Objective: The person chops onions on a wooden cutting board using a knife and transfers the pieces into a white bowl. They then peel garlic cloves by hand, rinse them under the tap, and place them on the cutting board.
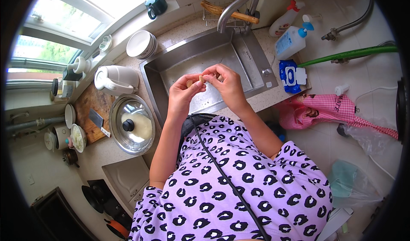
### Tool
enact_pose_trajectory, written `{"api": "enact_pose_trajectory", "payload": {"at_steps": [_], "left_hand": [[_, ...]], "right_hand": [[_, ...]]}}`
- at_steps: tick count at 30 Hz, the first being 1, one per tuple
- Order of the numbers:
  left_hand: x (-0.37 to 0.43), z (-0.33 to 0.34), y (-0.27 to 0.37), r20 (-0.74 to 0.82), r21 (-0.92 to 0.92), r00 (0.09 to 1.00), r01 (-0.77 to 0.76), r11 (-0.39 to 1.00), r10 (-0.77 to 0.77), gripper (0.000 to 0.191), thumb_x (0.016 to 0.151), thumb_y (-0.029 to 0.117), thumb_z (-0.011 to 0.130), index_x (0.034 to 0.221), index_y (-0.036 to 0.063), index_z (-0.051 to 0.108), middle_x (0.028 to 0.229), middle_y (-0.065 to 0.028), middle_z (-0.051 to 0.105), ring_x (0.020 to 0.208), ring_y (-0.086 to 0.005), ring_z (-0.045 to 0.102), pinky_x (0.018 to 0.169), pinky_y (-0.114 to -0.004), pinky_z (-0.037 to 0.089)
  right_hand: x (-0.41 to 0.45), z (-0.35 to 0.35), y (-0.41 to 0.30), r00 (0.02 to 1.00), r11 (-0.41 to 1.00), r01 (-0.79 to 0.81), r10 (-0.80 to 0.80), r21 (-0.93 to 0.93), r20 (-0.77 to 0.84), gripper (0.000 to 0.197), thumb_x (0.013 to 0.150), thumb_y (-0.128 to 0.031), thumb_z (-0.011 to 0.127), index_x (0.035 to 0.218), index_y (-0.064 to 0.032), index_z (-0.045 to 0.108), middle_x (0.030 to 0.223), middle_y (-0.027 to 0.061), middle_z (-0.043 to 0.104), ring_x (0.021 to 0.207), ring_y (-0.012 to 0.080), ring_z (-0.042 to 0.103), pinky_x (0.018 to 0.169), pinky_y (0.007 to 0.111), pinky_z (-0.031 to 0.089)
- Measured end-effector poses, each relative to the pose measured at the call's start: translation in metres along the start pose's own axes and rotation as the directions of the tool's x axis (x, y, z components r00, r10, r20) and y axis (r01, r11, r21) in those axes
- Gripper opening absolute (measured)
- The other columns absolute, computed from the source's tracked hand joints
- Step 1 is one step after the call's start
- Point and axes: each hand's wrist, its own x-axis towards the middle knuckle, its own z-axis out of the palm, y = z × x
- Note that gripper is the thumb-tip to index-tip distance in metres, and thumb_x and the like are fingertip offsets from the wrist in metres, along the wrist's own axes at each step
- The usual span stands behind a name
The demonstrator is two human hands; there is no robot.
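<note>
Both hands meet above the near side of a stainless-steel sink (205,58). My left hand (184,92) holds small pale pieces that look like garlic cloves; one piece (189,83) lies against its curled fingers. Between the fingertips of both hands is another small pale piece (201,79). My right hand (225,82) pinches at that piece, and a further pale bit (220,78) shows among its fingers. The exact kind of the pieces is too small to be sure of. Behind the hands, wet drops show on the sink's bottom.
Left of the sink stand a glass-lidded metal bowl (148,113), a white electric kettle (123,77), stacked bowls (140,44) and a cleaver (95,117) on a wooden board (84,103). The faucet (235,5) arches over the back; bottles (290,44) and a wipes pack (287,77) stand right.
</note>
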Motion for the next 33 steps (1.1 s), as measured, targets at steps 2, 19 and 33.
{"api": "enact_pose_trajectory", "payload": {"at_steps": [2, 19, 33], "left_hand": [[-0.001, 0.003, 0.003, 0.004, 0.072, 0.999, -0.036, 0.997, 0.036, 0.023, 0.089, 0.005, 0.066, 0.109, -0.0052, 0.062, 0.098, -0.0095, 0.067, 0.084, -0.0144, 0.066, 0.08, -0.027, 0.055], [-0.004, 0.003, 0.005, 0.081, -0.123, 0.983, 0.172, 0.977, -0.163, 0.024, 0.089, 0.01, 0.068, 0.109, -0.0038, 0.062, 0.097, -0.0078, 0.067, 0.082, -0.0105, 0.063, 0.076, -0.021, 0.054], [-0.008, -0.002, 0.007, 0.071, -0.154, 0.984, 0.175, 0.972, -0.166, 0.026, 0.088, 0.009, 0.068, 0.109, -0.0049, 0.062, 0.098, -0.0115, 0.067, 0.082, -0.0131, 0.063, 0.078, -0.023, 0.054]], "right_hand": [[-0.001, 0.001, 0.0, 1.0, 1.0, -0.022, 0.022, 0.01, 0.001, 0.009, 0.086, -0.008, 0.069, 0.089, -0.0013, 0.065, 0.078, 0.0005, 0.061, 0.069, 0.0063, 0.052, 0.063, 0.022, 0.042], [-0.005, -0.005, -0.004, 0.989, 0.956, -0.133, 0.111, 0.262, 0.099, 0.008, 0.089, -0.007, 0.066, 0.095, -0.0026, 0.065, 0.081, -0.0026, 0.06, 0.072, 0.0033, 0.053, 0.066, 0.019, 0.043], [-0.005, -0.012, -0.011, 0.984, 0.996, 0.016, -0.032, 0.091, 0.174, 0.006, 0.086, -0.005, 0.068, 0.09, -0.0023, 0.066, 0.082, -0.0028, 0.06, 0.072, 0.0036, 0.052, 0.066, 0.019, 0.042]]}}
